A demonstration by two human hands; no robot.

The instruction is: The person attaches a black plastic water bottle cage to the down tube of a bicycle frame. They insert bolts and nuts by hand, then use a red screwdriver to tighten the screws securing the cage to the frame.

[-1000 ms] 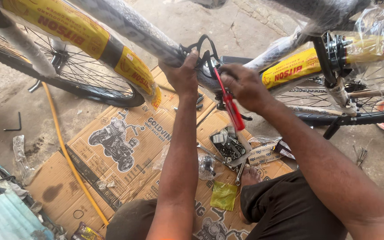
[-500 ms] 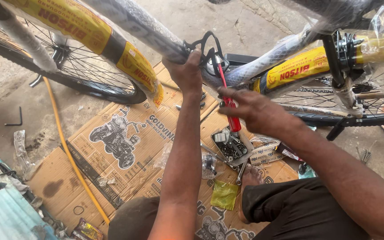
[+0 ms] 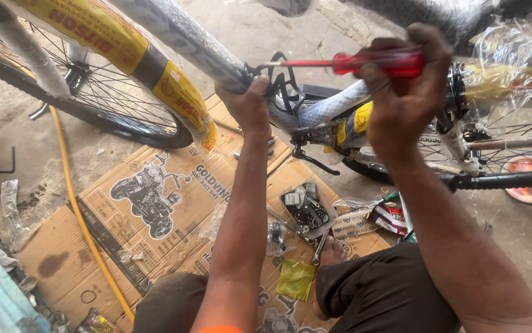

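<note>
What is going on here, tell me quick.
A person is at work on a wrapped bicycle frame over flattened cardboard. The right hand grips a red-handled screwdriver, held level with its tip at the black wire bracket on the frame. The left hand steadies that bracket from below. A tray of small parts and a yellow hose lie on the ground beneath.
</note>
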